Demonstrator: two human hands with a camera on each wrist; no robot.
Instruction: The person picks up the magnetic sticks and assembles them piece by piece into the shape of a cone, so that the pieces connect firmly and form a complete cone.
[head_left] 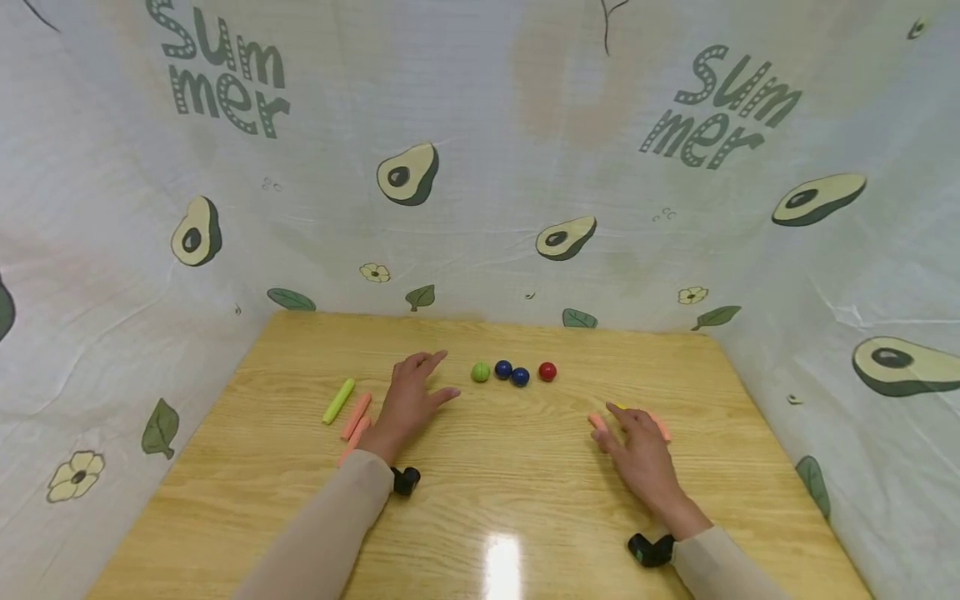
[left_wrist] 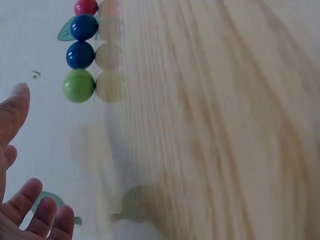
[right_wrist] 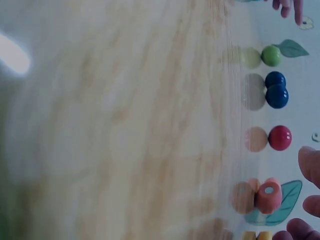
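My left hand (head_left: 408, 404) is held over the left half of the wooden table, fingers loosely spread, holding nothing. To its right, a green ball (head_left: 481, 372), two blue balls (head_left: 503, 369) and a red ball (head_left: 547, 372) form a rough row. A yellow-green stick (head_left: 338, 402) and two orange sticks (head_left: 356, 416) lie left of that hand. On the right side, my right hand (head_left: 641, 458) is near an orange stick (head_left: 597, 421), with thumb and fingers apart and nothing gripped. Past its fingers show a yellow stick (head_left: 621, 407), mostly hidden, and another orange stick (head_left: 661, 427).
The light wooden table (head_left: 510, 467) ends at a white cloth (head_left: 480, 275) printed with avocados and leaves, hanging behind and at both sides. A dark wrist camera (head_left: 407, 481) sits at the left wrist, another camera (head_left: 649, 550) at the right.
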